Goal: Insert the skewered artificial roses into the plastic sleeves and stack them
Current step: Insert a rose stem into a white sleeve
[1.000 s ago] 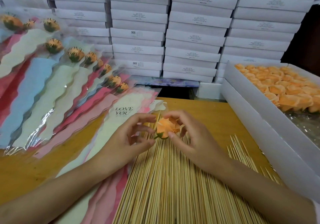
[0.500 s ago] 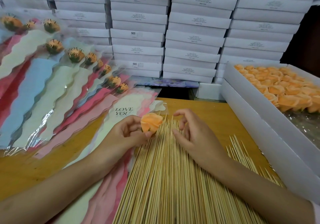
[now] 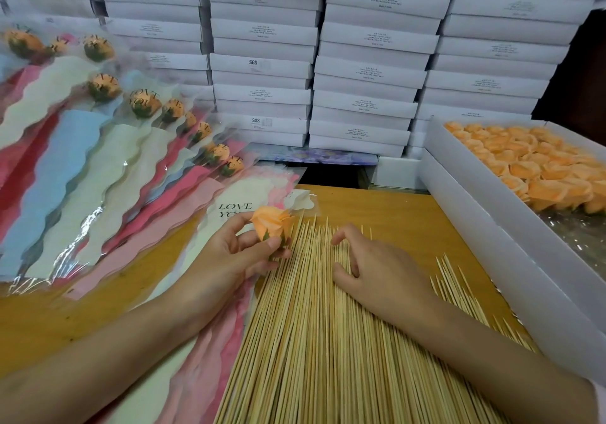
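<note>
Head view: the left grip [image 3: 226, 256] is clamped on an orange rose [image 3: 272, 223] at its green base, with the bloom above the fingertips, at the left edge of the skewers [image 3: 311, 341] on the counter [image 3: 377, 210]. The right grip [image 3: 383, 269] rests on the skewers with its fingers loosely arched and apart.

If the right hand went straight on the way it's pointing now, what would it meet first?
Probably the bamboo skewers: the right hand curls its fingers down at the pile, seemingly touching it. Depth is unclear; beyond lies the rose in the left hand.
</note>
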Demonstrator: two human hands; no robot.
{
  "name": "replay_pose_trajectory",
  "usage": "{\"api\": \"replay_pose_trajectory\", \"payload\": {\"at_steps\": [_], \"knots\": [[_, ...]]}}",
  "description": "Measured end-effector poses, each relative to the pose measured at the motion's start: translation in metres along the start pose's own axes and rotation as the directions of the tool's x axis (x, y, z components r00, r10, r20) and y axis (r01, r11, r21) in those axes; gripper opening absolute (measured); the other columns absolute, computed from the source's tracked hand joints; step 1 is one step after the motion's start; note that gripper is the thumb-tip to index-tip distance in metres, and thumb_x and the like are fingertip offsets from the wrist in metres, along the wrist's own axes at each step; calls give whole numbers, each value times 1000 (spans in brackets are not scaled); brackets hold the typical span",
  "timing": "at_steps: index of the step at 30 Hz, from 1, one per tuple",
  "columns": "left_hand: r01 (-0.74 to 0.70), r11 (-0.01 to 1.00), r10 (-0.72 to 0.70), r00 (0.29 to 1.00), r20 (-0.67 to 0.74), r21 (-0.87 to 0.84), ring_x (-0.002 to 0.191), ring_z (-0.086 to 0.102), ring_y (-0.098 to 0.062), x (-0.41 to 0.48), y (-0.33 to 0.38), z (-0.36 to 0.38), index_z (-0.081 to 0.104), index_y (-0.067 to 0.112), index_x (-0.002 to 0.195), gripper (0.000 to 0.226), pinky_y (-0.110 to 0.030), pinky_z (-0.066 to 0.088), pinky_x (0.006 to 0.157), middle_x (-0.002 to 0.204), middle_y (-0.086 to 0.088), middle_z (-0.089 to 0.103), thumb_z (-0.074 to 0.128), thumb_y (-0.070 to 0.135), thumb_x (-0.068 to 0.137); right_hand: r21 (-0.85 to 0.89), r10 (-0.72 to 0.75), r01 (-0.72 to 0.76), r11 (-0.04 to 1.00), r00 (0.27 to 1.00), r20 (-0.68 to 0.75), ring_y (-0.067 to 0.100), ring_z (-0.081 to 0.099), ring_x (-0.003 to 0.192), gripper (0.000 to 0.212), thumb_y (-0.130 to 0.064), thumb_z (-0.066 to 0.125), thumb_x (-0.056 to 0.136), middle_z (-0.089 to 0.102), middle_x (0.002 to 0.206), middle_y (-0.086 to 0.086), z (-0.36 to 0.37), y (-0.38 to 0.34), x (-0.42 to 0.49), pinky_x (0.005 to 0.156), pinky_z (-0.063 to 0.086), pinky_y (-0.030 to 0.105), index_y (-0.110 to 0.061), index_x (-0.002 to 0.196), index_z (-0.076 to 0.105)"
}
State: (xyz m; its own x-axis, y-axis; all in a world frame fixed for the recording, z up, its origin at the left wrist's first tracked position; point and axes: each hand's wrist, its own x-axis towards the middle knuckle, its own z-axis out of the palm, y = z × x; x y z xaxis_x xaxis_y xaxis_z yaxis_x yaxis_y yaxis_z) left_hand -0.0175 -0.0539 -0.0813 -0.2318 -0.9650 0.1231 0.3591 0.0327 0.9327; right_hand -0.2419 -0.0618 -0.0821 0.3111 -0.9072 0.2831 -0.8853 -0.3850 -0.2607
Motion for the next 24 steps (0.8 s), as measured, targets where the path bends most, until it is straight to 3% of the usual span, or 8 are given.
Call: {"api": "replay_pose_trajectory", "payload": {"at_steps": [3, 7, 11, 15, 19, 21, 24], "knots": [[-2, 1000, 2, 1000, -9, 14, 95, 71, -26, 0, 0, 1, 67, 18, 110, 42, -23, 56, 74, 111, -20, 69, 80, 22, 70, 56, 3, -3, 998, 1000, -1, 10, 55, 58, 29, -34, 51, 94, 57, 65, -4, -1, 0, -1, 56, 47, 30, -37, 121, 41], [-2, 1000, 2, 1000, 4, 29, 95, 71, -24, -2, 0, 1, 70, 22, 106, 34, -23, 56, 74, 110, -18, 70, 81, 20, 74, 119, 2, 1, 993, 1000, -18, 9, 52, 57, 28, -28, 52, 95, 55, 63, -3, -1, 2, 0, 55, 42, 27, -36, 120, 43], [-2, 1000, 1, 1000, 17, 26, 97, 70, -22, -2, 1, 2, 66, 18, 115, 36, -22, 56, 73, 112, -18, 70, 73, 19, 79, 176, 11, -4, 984, 999, -41, 11, 52, 57, 29, -25, 53, 94, 55, 62, -2, 1, 4, 0, 53, 41, 26, -37, 118, 43], [-5, 999, 3, 999, 36, 45, 94, 70, -17, -3, 2, 3, 60, 15, 121, 35, -20, 55, 72, 112, -23, 69, 67, 21, 87, 315, 36, -1, 949, 994, -107, 5, 49, 53, 28, -20, 55, 94, 52, 58, -13, 1, 5, 2, 52, 39, 19, -38, 115, 46], [-1, 1000, 1, 1000, 15, 9, 86, 70, -15, -3, 3, 4, 69, 21, 107, 26, -21, 56, 68, 104, -35, 62, 71, 21, 81, 553, 100, 0, 833, 984, -150, 3, 46, 49, 32, -12, 54, 95, 52, 56, -14, -3, 4, 4, 51, 39, 15, -32, 120, 48], [1, 1000, -1, 1000, 31, 6, 88, 70, -14, -2, 3, 3, 67, 20, 109, 27, -21, 55, 68, 93, -23, 67, 72, 17, 83, 660, 145, -19, 751, 980, -137, 4, 48, 51, 38, -11, 54, 96, 57, 59, -9, -5, 2, 3, 50, 41, 15, -31, 128, 46], [-5, 1000, 4, 999, 36, 31, 73, 67, -9, -2, 2, 2, 59, 14, 117, 33, -20, 55, 68, 95, -13, 73, 65, 12, 84, 763, 198, -75, 642, 978, -70, 11, 50, 53, 43, -13, 54, 97, 64, 64, -8, -8, 0, 4, 50, 42, 20, -34, 133, 43]]}}
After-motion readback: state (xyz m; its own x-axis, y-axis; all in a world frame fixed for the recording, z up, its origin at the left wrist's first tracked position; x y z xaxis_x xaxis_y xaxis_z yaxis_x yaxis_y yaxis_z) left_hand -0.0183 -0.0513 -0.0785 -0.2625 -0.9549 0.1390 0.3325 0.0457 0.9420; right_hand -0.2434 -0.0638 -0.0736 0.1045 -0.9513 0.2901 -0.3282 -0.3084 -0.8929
